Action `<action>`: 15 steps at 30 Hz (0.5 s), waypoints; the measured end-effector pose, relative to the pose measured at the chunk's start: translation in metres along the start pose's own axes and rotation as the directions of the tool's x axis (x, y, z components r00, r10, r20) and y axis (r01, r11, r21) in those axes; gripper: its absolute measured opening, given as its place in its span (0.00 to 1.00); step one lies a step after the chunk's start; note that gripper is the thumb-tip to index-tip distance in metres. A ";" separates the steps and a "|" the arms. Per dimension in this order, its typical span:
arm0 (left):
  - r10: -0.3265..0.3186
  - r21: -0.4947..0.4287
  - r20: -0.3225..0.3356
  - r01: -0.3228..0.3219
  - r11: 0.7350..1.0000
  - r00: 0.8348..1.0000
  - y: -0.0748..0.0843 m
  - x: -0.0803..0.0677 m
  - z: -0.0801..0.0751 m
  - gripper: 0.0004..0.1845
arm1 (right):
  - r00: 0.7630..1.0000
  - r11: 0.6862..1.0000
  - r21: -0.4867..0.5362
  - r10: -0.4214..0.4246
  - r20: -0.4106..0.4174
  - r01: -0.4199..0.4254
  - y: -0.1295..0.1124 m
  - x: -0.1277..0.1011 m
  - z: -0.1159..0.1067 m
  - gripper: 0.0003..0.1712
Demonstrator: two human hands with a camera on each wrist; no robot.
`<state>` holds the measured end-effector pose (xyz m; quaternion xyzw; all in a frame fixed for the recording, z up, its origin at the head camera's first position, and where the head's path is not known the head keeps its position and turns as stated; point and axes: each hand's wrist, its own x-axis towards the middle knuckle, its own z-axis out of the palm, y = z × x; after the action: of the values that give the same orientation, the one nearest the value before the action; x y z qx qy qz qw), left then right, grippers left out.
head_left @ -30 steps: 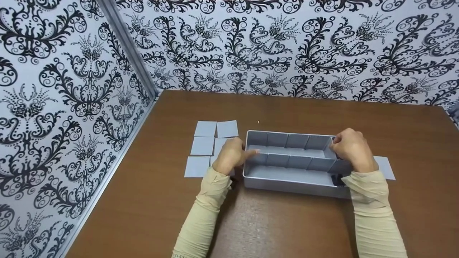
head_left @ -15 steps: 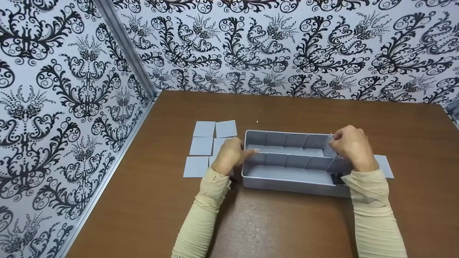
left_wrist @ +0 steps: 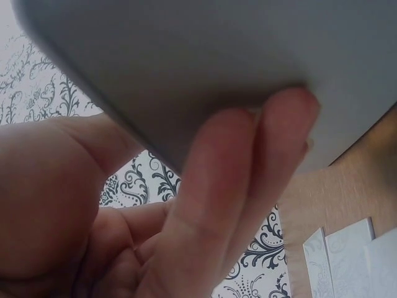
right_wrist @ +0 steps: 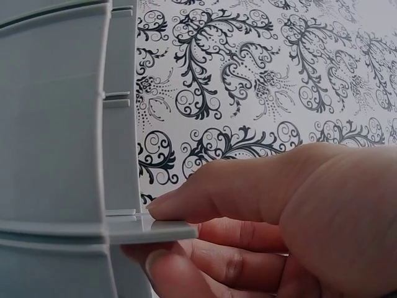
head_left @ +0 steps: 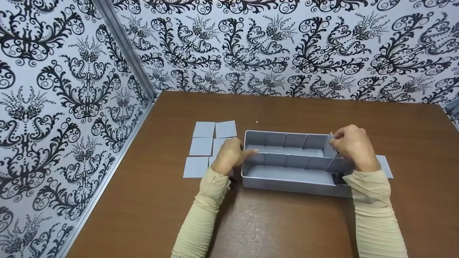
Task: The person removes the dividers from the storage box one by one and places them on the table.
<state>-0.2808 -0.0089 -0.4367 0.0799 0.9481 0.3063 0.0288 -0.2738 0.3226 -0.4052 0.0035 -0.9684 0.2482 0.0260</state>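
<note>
A long grey divider box (head_left: 287,184) stands on the table, split lengthwise into two rows. My left hand (head_left: 229,154) grips its left end wall, thumb over the rim. In the left wrist view the fingertips (left_wrist: 291,112) press against the outside of that wall (left_wrist: 186,56). At the right end of the back row, my right hand (head_left: 353,145) pinches a thin grey divider (right_wrist: 152,231) between thumb and fingers. This divider stands across the row, its top corner slightly above the box rim. Part of the box's right end is hidden behind my right hand and sleeve.
Several pale square panels (head_left: 201,146) lie in two columns left of the box, some partly covered by my left hand. Another pale panel (head_left: 384,166) lies to the right. Something black (head_left: 339,178) shows in the front row's right end. Patterned walls (head_left: 265,53) border the table.
My right hand has risen slightly, and the pinched divider's top shows more above the rim. My left hand keeps its grip on the box, which stays in place.
</note>
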 end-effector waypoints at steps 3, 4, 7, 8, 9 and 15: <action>-0.007 0.004 0.003 0.007 1.000 1.000 0.001 0.000 0.000 0.26 | 1.000 1.000 0.009 -0.003 -0.005 0.003 0.000 0.000 -0.001 0.10; -0.007 0.009 0.005 0.007 1.000 1.000 0.001 0.000 0.000 0.26 | 1.000 1.000 0.014 -0.006 -0.009 0.007 0.001 0.000 -0.001 0.10; -0.008 0.019 0.010 0.008 1.000 1.000 0.001 0.001 0.000 0.25 | 0.999 0.999 0.026 -0.020 -0.028 0.021 0.001 -0.002 -0.002 0.11; -0.008 0.022 0.011 0.007 1.000 1.000 0.001 0.001 0.000 0.25 | 0.999 0.999 0.029 -0.027 -0.035 0.028 0.001 -0.002 -0.003 0.10; -0.006 0.023 0.012 0.005 1.000 1.000 0.000 0.001 0.000 0.25 | 0.998 0.999 0.030 -0.034 -0.043 0.035 0.001 -0.002 -0.003 0.10; 0.004 0.018 0.010 -0.004 1.000 1.000 -0.001 0.002 0.000 0.25 | 0.997 0.998 0.044 -0.048 -0.055 0.051 0.000 -0.003 -0.005 0.10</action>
<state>-0.2823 -0.0088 -0.4374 0.0838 0.9506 0.2973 0.0323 -0.2702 0.3250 -0.4006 0.0214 -0.9610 0.2694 0.0583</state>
